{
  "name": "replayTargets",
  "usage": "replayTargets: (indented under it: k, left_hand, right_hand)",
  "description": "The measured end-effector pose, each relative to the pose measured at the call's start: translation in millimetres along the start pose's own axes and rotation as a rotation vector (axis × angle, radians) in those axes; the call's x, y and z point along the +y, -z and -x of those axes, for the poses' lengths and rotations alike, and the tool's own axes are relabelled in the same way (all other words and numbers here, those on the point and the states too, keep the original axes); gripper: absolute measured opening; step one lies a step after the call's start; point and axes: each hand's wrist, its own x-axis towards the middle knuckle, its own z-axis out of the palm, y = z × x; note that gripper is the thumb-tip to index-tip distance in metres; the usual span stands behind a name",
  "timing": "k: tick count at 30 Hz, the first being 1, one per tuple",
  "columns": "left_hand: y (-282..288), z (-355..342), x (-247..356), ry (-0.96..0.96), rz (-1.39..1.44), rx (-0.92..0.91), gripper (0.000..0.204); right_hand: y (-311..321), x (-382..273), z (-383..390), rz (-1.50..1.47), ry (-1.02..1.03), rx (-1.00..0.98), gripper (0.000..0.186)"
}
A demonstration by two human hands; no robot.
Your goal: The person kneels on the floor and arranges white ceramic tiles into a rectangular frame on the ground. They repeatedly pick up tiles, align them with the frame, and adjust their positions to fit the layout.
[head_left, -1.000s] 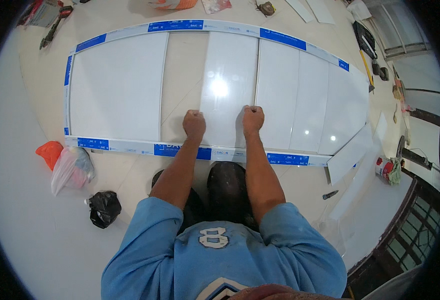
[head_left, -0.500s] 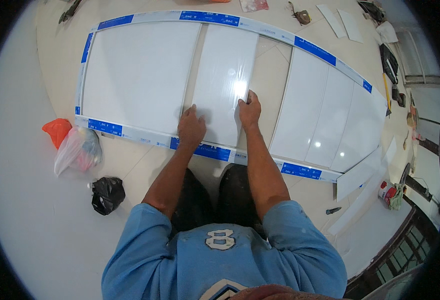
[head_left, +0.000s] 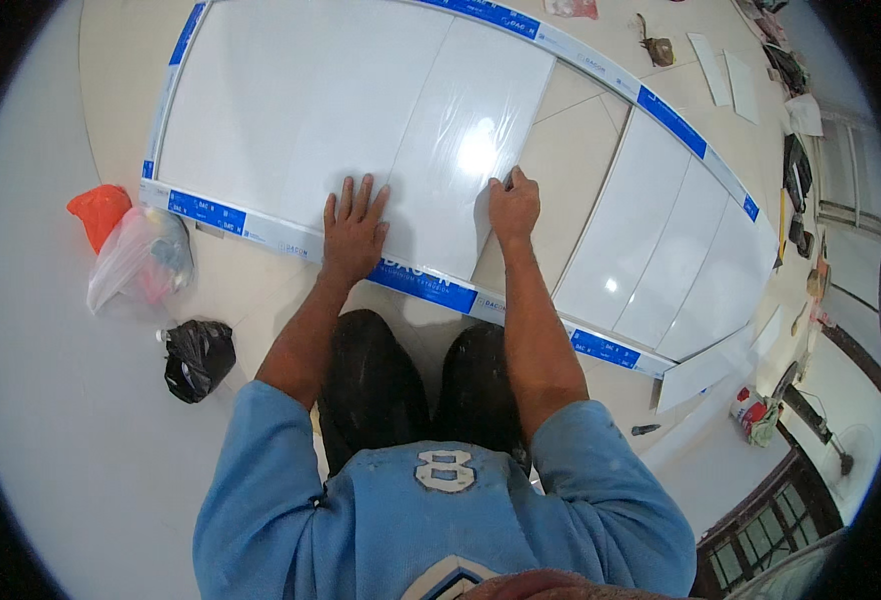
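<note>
My left hand (head_left: 356, 228) lies flat with fingers spread on the white panels, close to the near rail of a frame (head_left: 426, 288). The frame is white with blue-printed film. At the right edge of a glossy, film-covered white panel strip (head_left: 451, 140), my right hand (head_left: 516, 205) has its fingers curled and its thumb against the edge. The strip's left edge meets a wide white panel (head_left: 281, 100) along a thin seam. To the right of the strip, an open gap shows the tiled floor (head_left: 561, 150). Several more white panels (head_left: 651, 210) fill the frame's right end.
Orange (head_left: 101, 217), clear (head_left: 136, 270) and black (head_left: 201, 358) plastic bags lie at the left. A loose white offcut (head_left: 706, 370) rests by the frame's near right corner. A small dark tool (head_left: 646, 430) and a red-and-white bucket (head_left: 751, 408) are nearby. White offcuts (head_left: 741, 85) lie far right.
The glossy strip has shifted left, closing the gap beside the wide panel and widening the one at its right. My left hand has opened flat; the view has shifted too.
</note>
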Motion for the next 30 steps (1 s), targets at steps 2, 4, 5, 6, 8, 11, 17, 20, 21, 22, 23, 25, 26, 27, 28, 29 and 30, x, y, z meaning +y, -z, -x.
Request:
replayTargets:
  k: [2, 4, 5, 6, 8, 11, 17, 20, 21, 22, 23, 25, 26, 27, 28, 29, 30]
  left_hand:
    - [-4.7, 3.3, -14.1, 0.096, 0.048, 0.008, 0.080]
    - [-10.4, 3.7, -39.6, 0.199, 0.026, 0.110, 0.086]
    - [-12.2, 3.6, -58.7, 0.303, -0.043, 0.161, 0.087]
    - [-12.9, 5.4, -81.5, 0.434, -0.077, 0.201, 0.088]
    - [-14.8, 14.6, -126.0, 0.828, -0.133, 0.207, 0.094]
    - [-16.7, 31.2, -169.7, 1.349, 0.193, 0.380, 0.106]
    - [8.5, 5.7, -167.4, 0.673, -0.085, 0.538, 0.087]
    - [25.6, -24.7, -130.9, 0.216, 0.046, 0.516, 0.059]
    - [29.8, -29.4, -115.7, 0.086, 0.055, 0.454, 0.055]
    - [32.1, -29.5, -96.2, 0.067, 0.156, 0.383, 0.052]
    - [32.5, -25.2, -72.8, 0.046, 0.236, 0.310, 0.049]
    - [35.3, -3.9, -25.9, 0.041, 0.323, 0.228, 0.047]
    - [39.4, 7.5, -6.5, -0.005, 0.367, 0.173, 0.045]
    - [44.5, 17.3, 9.7, -0.046, 0.408, 0.131, 0.043]
    - [50.9, 27.4, 23.4, -0.067, 0.417, 0.093, 0.042]
    - [56.9, 36.0, 34.7, -0.077, 0.424, 0.032, 0.040]
    - [61.8, 41.9, 42.9, -0.074, 0.439, 0.048, 0.040]
  right_hand:
    - [5.8, -2.9, 0.2, -0.038, -0.011, 0.008, 0.045]
    - [14.3, -4.6, 0.6, -0.043, -0.028, -0.024, 0.040]
    - [18.8, -4.7, 0.8, -0.032, -0.044, -0.071, 0.038]
    - [21.7, -5.3, 0.5, -0.020, -0.060, -0.118, 0.037]
    - [24.3, -6.9, 2.3, 0.018, -0.109, -0.185, 0.042]
    - [20.9, -13.6, 0.6, 0.162, -0.017, -0.183, 0.042]
    - [45.7, -15.7, -40.5, 0.491, 0.132, -0.464, 0.049]
    - [60.4, -2.8, -118.0, 0.508, 0.231, -0.205, 0.049]
    - [64.8, 5.1, -153.4, 0.456, 0.349, -0.045, 0.055]
    - [67.5, 12.7, -193.7, 0.397, 0.516, 0.127, 0.059]
    - [69.5, 17.0, -238.6, 0.430, 0.608, 0.234, 0.061]
    - [64.5, 26.7, -305.0, 0.481, 0.727, 0.355, 0.062]
    - [61.1, 25.1, -336.3, 0.508, 0.697, 0.345, 0.062]
    - [59.9, 21.6, -360.9, 0.557, 0.612, 0.284, 0.062]
    - [58.8, 15.9, -379.3, 0.542, 0.672, 0.123, 0.060]
    - [55.6, 10.8, -387.8, 0.550, 0.661, -0.099, 0.057]
    - [54.1, 7.2, -389.4, 0.606, 0.596, -0.278, 0.056]
